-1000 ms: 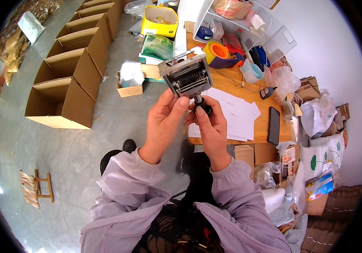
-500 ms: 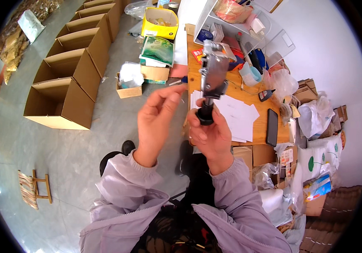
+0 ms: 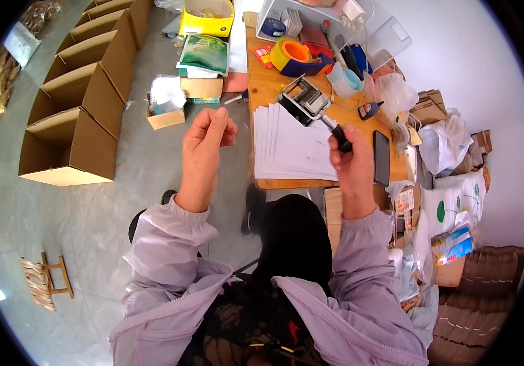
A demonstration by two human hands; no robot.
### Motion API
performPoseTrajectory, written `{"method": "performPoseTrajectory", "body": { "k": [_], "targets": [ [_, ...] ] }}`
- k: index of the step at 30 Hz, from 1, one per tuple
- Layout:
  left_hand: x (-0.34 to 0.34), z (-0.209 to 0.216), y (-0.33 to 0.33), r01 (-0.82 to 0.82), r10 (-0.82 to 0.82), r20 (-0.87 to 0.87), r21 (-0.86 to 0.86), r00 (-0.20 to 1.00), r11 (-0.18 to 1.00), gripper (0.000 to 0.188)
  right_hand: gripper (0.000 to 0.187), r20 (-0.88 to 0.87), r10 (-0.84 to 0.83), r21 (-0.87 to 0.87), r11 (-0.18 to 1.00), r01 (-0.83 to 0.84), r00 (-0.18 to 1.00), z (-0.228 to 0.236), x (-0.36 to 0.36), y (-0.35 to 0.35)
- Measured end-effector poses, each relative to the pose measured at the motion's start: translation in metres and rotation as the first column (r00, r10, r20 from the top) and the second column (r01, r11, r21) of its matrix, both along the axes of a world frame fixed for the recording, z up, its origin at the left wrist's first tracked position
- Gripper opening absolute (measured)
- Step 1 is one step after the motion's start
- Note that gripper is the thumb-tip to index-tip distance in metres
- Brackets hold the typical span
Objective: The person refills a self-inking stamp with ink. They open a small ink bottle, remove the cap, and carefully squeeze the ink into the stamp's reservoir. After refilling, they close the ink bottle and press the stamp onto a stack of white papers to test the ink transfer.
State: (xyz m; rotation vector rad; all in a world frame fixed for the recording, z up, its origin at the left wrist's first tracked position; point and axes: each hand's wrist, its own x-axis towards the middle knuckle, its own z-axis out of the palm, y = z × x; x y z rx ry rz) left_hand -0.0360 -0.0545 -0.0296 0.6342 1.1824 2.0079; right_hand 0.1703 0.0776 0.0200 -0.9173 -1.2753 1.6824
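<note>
In my right hand (image 3: 357,160) is a metal-framed hand stamp (image 3: 304,101), held by its black knob handle (image 3: 340,139). The stamp tilts over the table, its open square metal frame pointing up and left. Below it lies a fanned stack of white paper sheets (image 3: 283,148) with small printed marks. My left hand (image 3: 205,141) hovers left of the table edge, apart from the stamp. Its fingers are curled in with the thumb against them, and nothing shows between them.
The wooden table (image 3: 264,97) carries a tape roll (image 3: 293,52), a phone (image 3: 381,158), a small black bottle (image 3: 370,110) and a white wire rack (image 3: 392,43). Open cardboard boxes (image 3: 94,146) line the floor at left. A folding stool (image 3: 57,276) stands lower left.
My right hand has moved right and tipped the stamp from upright to slanting left. My left hand has drawn away leftward, its fingers curling in. The view has shifted slightly right.
</note>
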Motion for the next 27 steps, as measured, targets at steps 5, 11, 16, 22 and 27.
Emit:
{"method": "performPoseTrajectory", "body": {
  "k": [5, 11, 16, 22, 27],
  "targets": [
    [0.018, -0.013, 0.008, 0.098, -0.146, -0.336, -0.155, 0.93, 0.983, 0.017, 0.017, 0.242, 0.075, 0.131, 0.985, -0.109, 0.967, 0.036, 0.026, 0.028],
    [0.04, -0.013, 0.021, 0.006, -0.06, -0.912, -0.063, 0.406, 0.998, 0.01, 0.011, 0.617, 0.138, 0.276, 0.884, -0.378, 0.775, 0.084, 0.044, 0.076],
    [0.042, -0.015, 0.037, 0.053, -0.114, -0.918, -0.102, 0.379, 0.993, 0.012, 0.012, 0.753, 0.194, 0.316, 0.732, -0.604, 0.629, 0.092, 0.043, 0.102],
    [0.02, -0.011, 0.064, -0.084, -0.121, -0.92, -0.163, 0.373, 0.983, 0.02, 0.013, 0.864, 0.082, 0.405, 0.471, -0.784, 0.496, 0.11, 0.034, 0.107],
    [0.025, -0.024, 0.079, -0.089, -0.25, -0.935, -0.279, 0.251, 0.956, 0.036, 0.014, 0.841, 0.111, 0.438, 0.437, -0.786, 0.53, 0.108, 0.029, 0.105]
  ]
}}
